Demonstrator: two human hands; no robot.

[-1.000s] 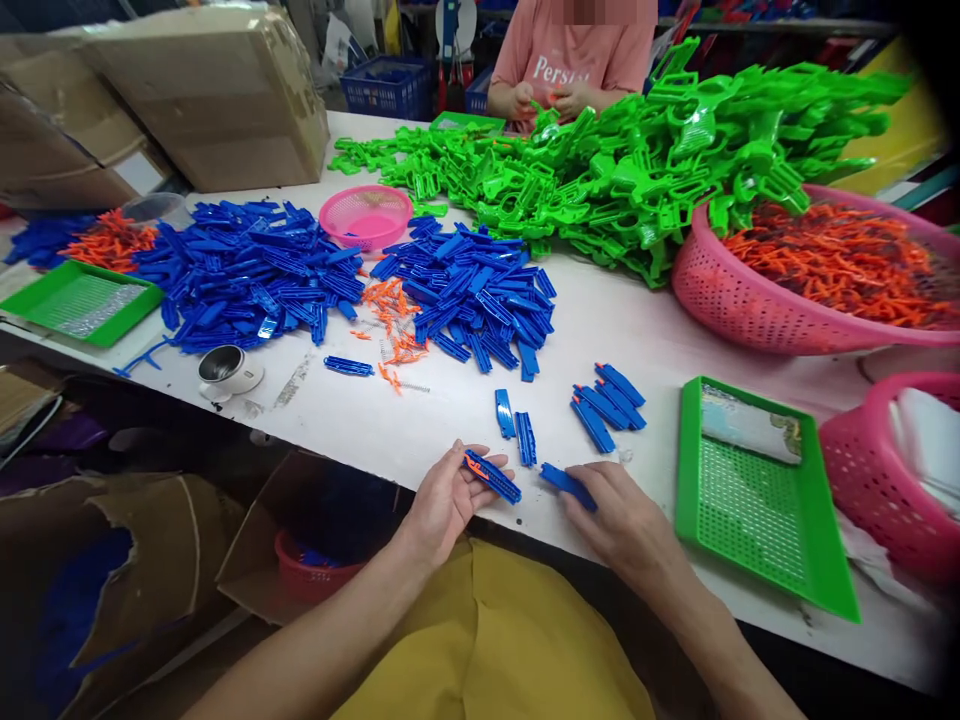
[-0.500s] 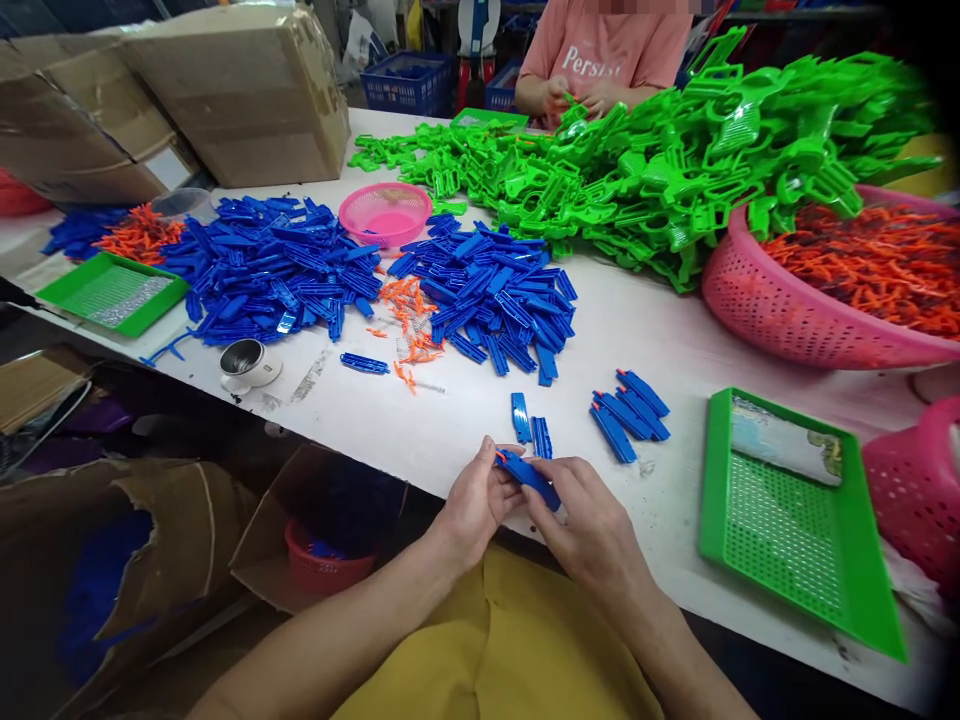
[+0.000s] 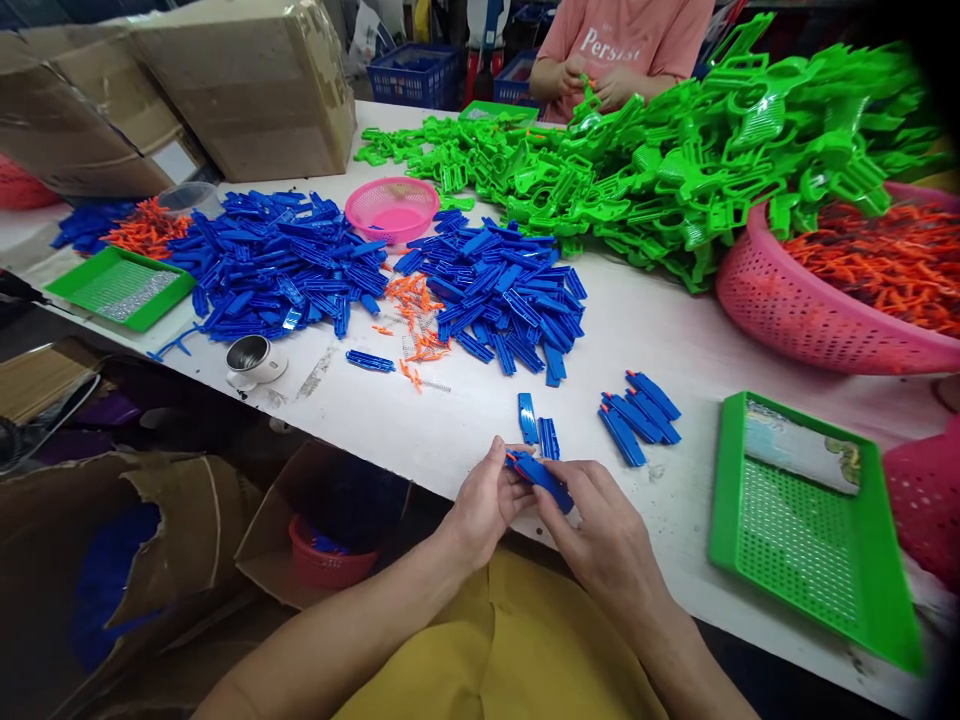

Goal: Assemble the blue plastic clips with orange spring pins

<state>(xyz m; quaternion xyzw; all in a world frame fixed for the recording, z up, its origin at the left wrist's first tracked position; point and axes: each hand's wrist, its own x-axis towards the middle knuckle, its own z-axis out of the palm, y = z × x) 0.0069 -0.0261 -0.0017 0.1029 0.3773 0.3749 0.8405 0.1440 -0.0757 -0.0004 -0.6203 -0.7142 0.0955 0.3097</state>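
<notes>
Between my two hands, at the table's near edge, is a blue plastic piece (image 3: 546, 482) with a bit of orange at its left end. My left hand (image 3: 484, 500) supports that end, thumb up along it and fingers underneath. The fingers and thumb of my right hand (image 3: 596, 510) close on its other end. Just beyond lie two loose blue pieces (image 3: 528, 418), one smooth side up and one ribbed. To the right rests a small group of blue pieces with orange tips (image 3: 641, 415). Orange parts and thin springs (image 3: 416, 310) are scattered farther back.
Two heaps of blue pieces (image 3: 281, 265) lie mid-table, with a pink basket (image 3: 391, 237) behind. Green plastic gun-shaped parts (image 3: 600, 190) are piled at the back, before a person in a pink shirt (image 3: 630, 45). A green tray (image 3: 724, 480) and a large pink basket (image 3: 795, 325) stand right.
The whole view has shifted slightly, so the table things sit a little farther right. Both hands keep hold of the blue piece, with hardly any change in grip.
</notes>
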